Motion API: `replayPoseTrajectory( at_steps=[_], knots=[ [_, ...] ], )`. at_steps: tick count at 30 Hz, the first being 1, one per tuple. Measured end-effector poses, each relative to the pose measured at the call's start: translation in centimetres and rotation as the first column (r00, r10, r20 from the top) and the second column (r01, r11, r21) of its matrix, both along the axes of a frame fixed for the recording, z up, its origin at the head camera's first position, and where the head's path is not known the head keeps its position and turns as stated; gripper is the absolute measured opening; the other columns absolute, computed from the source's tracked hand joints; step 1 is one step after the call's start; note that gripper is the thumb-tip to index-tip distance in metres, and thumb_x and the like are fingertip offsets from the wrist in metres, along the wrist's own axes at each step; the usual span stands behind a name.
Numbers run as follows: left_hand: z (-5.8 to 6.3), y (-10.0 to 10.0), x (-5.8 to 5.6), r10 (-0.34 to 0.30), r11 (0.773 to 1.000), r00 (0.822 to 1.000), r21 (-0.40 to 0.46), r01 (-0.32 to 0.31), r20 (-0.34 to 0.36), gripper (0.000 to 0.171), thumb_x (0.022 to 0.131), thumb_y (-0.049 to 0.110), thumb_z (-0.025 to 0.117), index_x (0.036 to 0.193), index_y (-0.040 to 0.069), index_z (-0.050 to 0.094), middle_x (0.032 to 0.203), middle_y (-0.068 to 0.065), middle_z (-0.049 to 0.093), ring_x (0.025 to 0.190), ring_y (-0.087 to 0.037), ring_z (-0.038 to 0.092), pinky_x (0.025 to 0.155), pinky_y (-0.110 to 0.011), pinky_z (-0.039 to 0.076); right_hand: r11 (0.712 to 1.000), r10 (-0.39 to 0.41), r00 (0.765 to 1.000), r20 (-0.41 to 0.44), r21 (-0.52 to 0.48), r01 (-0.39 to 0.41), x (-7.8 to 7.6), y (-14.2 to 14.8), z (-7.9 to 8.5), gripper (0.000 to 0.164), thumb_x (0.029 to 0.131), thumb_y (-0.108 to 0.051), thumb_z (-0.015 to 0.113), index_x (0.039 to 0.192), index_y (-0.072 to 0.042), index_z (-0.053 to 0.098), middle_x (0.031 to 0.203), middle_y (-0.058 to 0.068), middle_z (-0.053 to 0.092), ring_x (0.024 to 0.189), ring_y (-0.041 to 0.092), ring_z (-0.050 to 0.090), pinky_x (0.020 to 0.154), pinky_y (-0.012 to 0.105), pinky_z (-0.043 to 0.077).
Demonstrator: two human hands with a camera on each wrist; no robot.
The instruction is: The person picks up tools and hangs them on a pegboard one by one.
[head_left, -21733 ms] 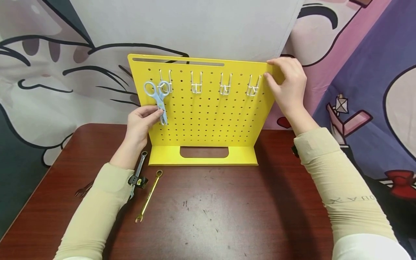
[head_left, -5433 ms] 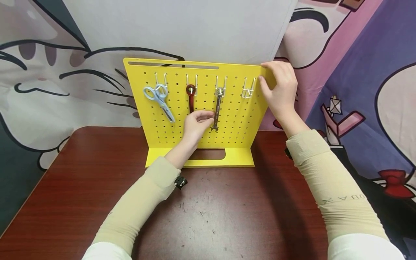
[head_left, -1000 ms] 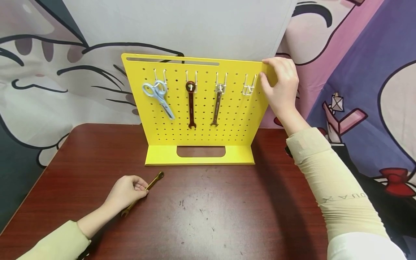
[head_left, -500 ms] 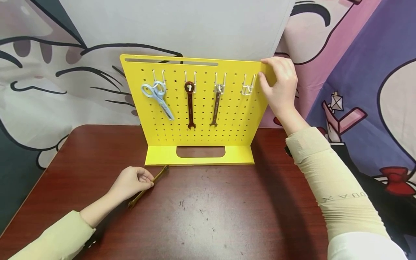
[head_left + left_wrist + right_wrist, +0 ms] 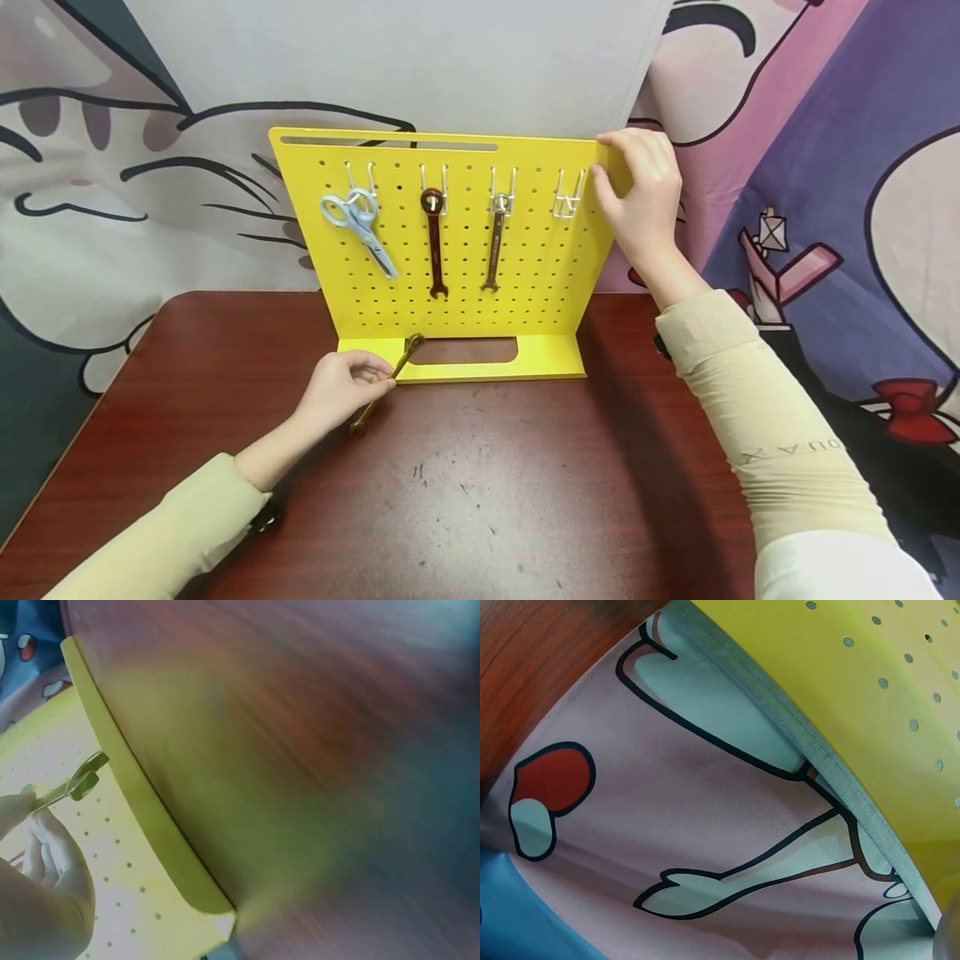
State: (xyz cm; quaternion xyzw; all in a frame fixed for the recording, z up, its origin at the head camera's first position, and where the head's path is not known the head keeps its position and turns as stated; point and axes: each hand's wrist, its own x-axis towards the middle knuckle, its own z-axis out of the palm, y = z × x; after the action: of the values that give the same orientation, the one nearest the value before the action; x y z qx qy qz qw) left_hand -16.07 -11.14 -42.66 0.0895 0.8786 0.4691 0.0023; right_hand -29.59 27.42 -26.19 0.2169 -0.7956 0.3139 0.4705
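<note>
A yellow pegboard (image 5: 540, 287) stands upright on its foot at the back of the table. My left hand (image 5: 339, 390) pinches a gold combination wrench (image 5: 402, 362) by its shank, over the front left of the foot. The ring end points up and right; the open end (image 5: 84, 781) shows in the left wrist view. At the board's top right corner, my right hand (image 5: 642, 196) grips the edge between thumb and fingers. Light-blue scissors (image 5: 361, 222), a dark red wrench (image 5: 435, 250) and a silver wrench (image 5: 496, 246) hang on white hooks. The rightmost hook (image 5: 567, 202) bears nothing.
The dark red-brown table (image 5: 480, 492) reaches forward from the board, with small dark scuffs on its surface. Behind stands a cartoon-printed cloth backdrop (image 5: 225, 192). The board's foot has a long cut-out (image 5: 468, 350).
The red and silver wrenches have come onto the hooks since the oldest frame. Over the last second my left hand has carried the gold wrench up and right toward the board. My right hand stays put.
</note>
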Motion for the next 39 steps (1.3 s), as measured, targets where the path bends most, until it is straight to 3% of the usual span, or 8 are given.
replayPoseTrajectory(
  at_steps=[8, 15, 23, 30, 39],
  knots=[
    [-0.1, 3.3, -1.1, -0.004, 0.983, 0.999, 0.184, -0.002, 0.033, 0.015, 0.089, 0.000, 0.081, 0.101, -0.007, 0.076, 0.092, -0.018, 0.078, 0.076, -0.003, 0.066, 0.072, -0.014, 0.058, 1.000, 0.003, 1.000, 0.004, 0.004, -0.003, 0.0, -0.2, 0.0, 0.024, 0.095, -0.008, 0.073, 0.118, -0.002, 0.077, 0.120, 0.018, 0.075, 0.120, 0.036, 0.063, 0.112, 0.041, 0.046],
    [0.3, 6.1, -2.3, -0.024, 0.958, 1.000, 0.287, 0.020, 0.011, 0.018, 0.089, -0.001, 0.082, 0.104, -0.007, 0.076, 0.097, -0.020, 0.078, 0.080, -0.003, 0.067, 0.075, -0.015, 0.059, 1.000, 0.004, 1.000, 0.007, 0.005, -0.004, -0.1, -0.3, 0.0, 0.024, 0.095, -0.008, 0.074, 0.118, -0.002, 0.077, 0.120, 0.018, 0.076, 0.120, 0.036, 0.062, 0.113, 0.041, 0.045],
    [1.6, 9.9, -3.5, -0.098, 0.919, 0.993, 0.378, 0.113, -0.058, 0.021, 0.088, -0.002, 0.082, 0.108, -0.007, 0.075, 0.105, -0.024, 0.077, 0.086, -0.006, 0.068, 0.081, -0.018, 0.061, 1.000, 0.001, 1.000, -0.003, 0.003, -0.001, -0.3, -0.3, 0.2, 0.024, 0.095, -0.008, 0.074, 0.118, -0.002, 0.077, 0.120, 0.018, 0.076, 0.121, 0.036, 0.063, 0.113, 0.041, 0.045],
    [2.4, 13.7, -4.3, -0.146, 0.875, 0.988, 0.458, 0.155, -0.055, 0.021, 0.089, -0.003, 0.081, 0.109, -0.005, 0.075, 0.107, -0.023, 0.076, 0.088, -0.008, 0.068, 0.081, -0.020, 0.062, 1.000, -0.002, 1.000, 0.003, 0.002, 0.002, -0.2, -0.2, 0.2, 0.024, 0.095, -0.008, 0.074, 0.118, -0.002, 0.077, 0.120, 0.018, 0.075, 0.121, 0.036, 0.062, 0.113, 0.041, 0.045],
    [4.7, 17.9, -5.3, -0.149, 0.815, 0.983, 0.550, 0.183, -0.107, 0.023, 0.089, -0.004, 0.080, 0.111, -0.008, 0.074, 0.110, -0.026, 0.075, 0.089, -0.005, 0.067, 0.092, -0.026, 0.063, 1.000, -0.009, 1.000, 0.013, -0.004, 0.009, 0.0, 0.0, 0.1, 0.025, 0.094, -0.008, 0.074, 0.118, -0.003, 0.077, 0.121, 0.018, 0.075, 0.121, 0.037, 0.062, 0.114, 0.041, 0.045]
  ],
)
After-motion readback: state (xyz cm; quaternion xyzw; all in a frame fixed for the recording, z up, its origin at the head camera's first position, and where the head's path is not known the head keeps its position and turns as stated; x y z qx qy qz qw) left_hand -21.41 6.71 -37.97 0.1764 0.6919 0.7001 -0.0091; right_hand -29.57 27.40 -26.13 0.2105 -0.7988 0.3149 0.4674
